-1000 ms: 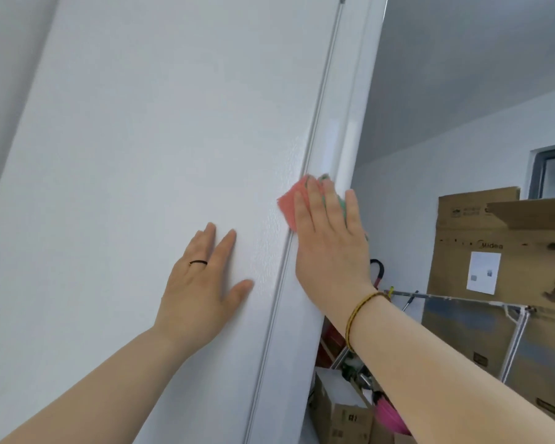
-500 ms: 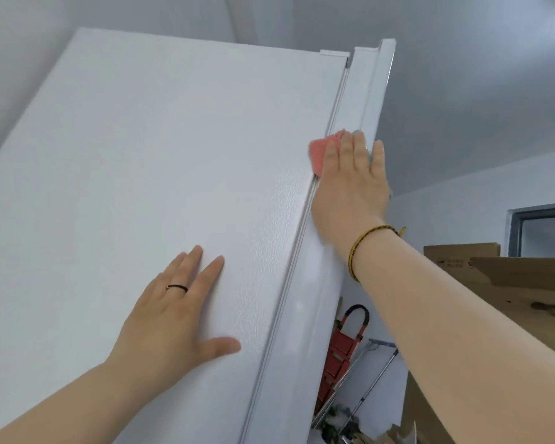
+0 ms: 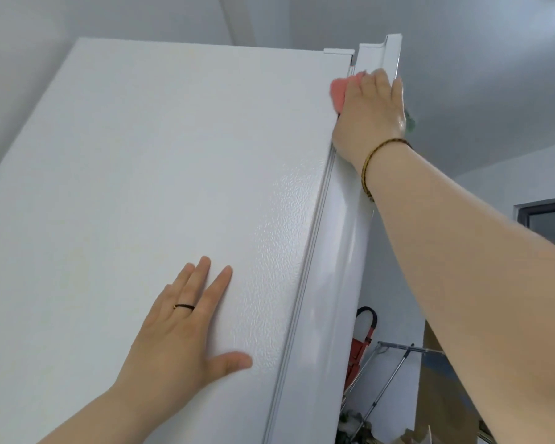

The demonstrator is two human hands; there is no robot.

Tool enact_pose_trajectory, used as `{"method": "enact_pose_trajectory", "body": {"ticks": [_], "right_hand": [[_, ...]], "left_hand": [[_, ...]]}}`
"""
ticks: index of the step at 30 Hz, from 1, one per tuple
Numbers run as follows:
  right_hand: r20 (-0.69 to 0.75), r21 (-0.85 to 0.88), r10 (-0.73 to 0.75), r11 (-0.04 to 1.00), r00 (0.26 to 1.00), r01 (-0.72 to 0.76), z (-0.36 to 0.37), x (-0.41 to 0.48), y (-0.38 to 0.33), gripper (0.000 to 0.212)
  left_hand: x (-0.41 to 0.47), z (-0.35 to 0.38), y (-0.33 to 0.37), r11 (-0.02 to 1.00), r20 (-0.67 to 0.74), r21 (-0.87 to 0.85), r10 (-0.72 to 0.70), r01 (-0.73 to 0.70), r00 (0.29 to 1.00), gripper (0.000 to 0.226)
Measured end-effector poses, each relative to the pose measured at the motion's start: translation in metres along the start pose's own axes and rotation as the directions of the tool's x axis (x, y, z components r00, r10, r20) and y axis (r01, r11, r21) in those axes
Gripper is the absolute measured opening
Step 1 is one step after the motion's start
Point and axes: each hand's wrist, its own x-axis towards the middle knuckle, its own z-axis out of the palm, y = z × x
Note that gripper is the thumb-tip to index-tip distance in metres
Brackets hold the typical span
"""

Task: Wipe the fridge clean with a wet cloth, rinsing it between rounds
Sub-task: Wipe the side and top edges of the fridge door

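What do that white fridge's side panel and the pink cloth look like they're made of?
The side panel looks like painted sheet metal: white, with a pebbled, faintly glossy texture that catches light near the edge. The cloth looks like soft fabric, matte pink, bunching under the right hand; the fibre cannot be told.

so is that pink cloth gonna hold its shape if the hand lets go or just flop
Probably floppy: the cloth bunches in soft folds under the right hand. Likely light, since flat fingers alone pin it to the fridge edge. Released, it would probably slide off the smooth upright surface.
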Motion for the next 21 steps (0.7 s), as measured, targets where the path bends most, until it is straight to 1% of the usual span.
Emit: {"method": "enact_pose_trajectory", "body": {"ticks": [2, 4, 6, 8, 9, 11, 13, 16, 17, 18, 20, 21], "right_hand": [[0.005, 0.010, -0.042, 0.999, 0.999, 0.042, 0.004, -0.021, -0.001, 0.059], [0.013, 0.028, -0.105, 0.994, 0.994, 0.104, 0.007, -0.049, -0.001, 0.059], [0.049, 0.061, -0.173, 0.984, 0.984, 0.170, 0.010, -0.078, 0.001, 0.058], [0.080, 0.108, -0.240, 0.967, 0.968, 0.231, 0.015, -0.107, 0.003, 0.058], [0.033, 0.139, -0.265, 0.956, 0.964, 0.259, 0.020, -0.124, 0.004, 0.056], [-0.108, 0.123, -0.316, 0.937, 0.943, 0.328, 0.030, -0.153, 0.001, 0.051], [-0.179, 0.176, -0.359, 0.904, 0.916, 0.389, 0.044, -0.185, 0.001, 0.049], [-0.181, 0.268, -0.435, 0.841, 0.882, 0.470, 0.053, -0.233, 0.000, 0.043], [-0.173, 0.296, -0.461, 0.818, 0.870, 0.493, 0.055, -0.246, -0.001, 0.043], [-0.153, 0.311, -0.498, 0.796, 0.854, 0.520, 0.057, -0.259, -0.002, 0.043], [-0.109, 0.346, -0.562, 0.752, 0.820, 0.561, 0.061, -0.288, -0.004, 0.045], [-0.099, 0.364, -0.580, 0.736, 0.809, 0.571, 0.062, -0.298, -0.006, 0.046]], "left_hand": [[0.001, 0.003, -0.001, 1.000, -0.075, 0.022, 0.007, -0.005, 0.997, 0.093], [0.000, 0.005, 0.001, 0.999, -0.131, 0.041, 0.003, 0.003, 0.991, 0.091], [-0.006, 0.007, 0.004, 1.000, -0.148, 0.015, -0.023, 0.025, 0.989, 0.088], [-0.019, 0.014, 0.007, 0.999, -0.107, -0.019, -0.044, 0.042, 0.993, 0.083], [-0.028, 0.016, 0.007, 0.999, -0.081, -0.031, -0.035, 0.032, 0.996, 0.081], [-0.043, 0.019, 0.006, 0.999, -0.083, -0.032, -0.003, 0.001, 0.997, 0.075], [-0.053, 0.021, 0.005, 1.000, -0.072, -0.030, 0.006, -0.008, 0.997, 0.073], [-0.056, 0.018, 0.008, 0.998, -0.021, -0.054, -0.026, 0.024, 0.999, 0.082], [-0.055, 0.015, 0.010, 0.995, 0.009, -0.097, -0.037, 0.037, 0.999, 0.087], [-0.056, 0.013, 0.011, 0.989, 0.009, -0.141, -0.052, 0.052, 0.999, 0.090], [-0.059, 0.012, 0.013, 0.972, 0.076, -0.221, -0.065, 0.080, 0.995, 0.088], [-0.059, 0.012, 0.014, 0.967, 0.083, -0.241, -0.065, 0.083, 0.994, 0.087]]}}
